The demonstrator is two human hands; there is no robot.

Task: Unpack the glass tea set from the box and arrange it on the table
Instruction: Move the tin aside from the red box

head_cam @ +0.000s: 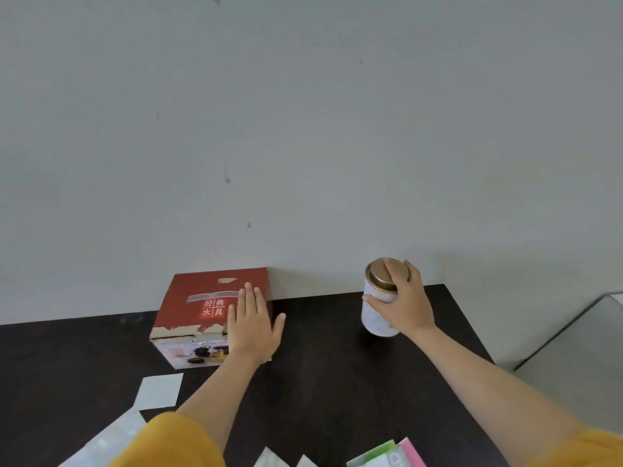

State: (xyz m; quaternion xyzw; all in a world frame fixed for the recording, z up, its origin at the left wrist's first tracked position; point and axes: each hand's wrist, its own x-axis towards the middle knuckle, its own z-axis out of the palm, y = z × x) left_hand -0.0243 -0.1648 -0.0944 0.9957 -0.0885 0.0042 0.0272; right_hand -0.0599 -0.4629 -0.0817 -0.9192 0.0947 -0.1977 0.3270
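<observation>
A dark, almost black wooden table [320, 382] runs along a pale grey wall [303, 112], and the task's things sit at its far edge. The largest of them is the red cardboard box [199, 318] with white characters on its lid and a photograph of the tea set on its front face; it stands left of centre, hard against the wall, lid still closed, so I judge the unpacking has not begun. The left hand [253, 326] lies flat on the lid's right-hand part, fingers straight and spread, pressing and gripping nothing.

Well apart to the right stands a white cylindrical tin [377, 308] with a gold-coloured lid, tilted slightly towards the wall. The right hand [403, 298] curls round it from above, fingers over the lid and thumb on the wall of the tin.

The box lies directly under the left hand, its long side across the view, so that hand is the nearer for opening it; the right must first let go of the tin.

White paper sheets [158, 390] and a green and pink packet [391, 455] lie at the near edge.
</observation>
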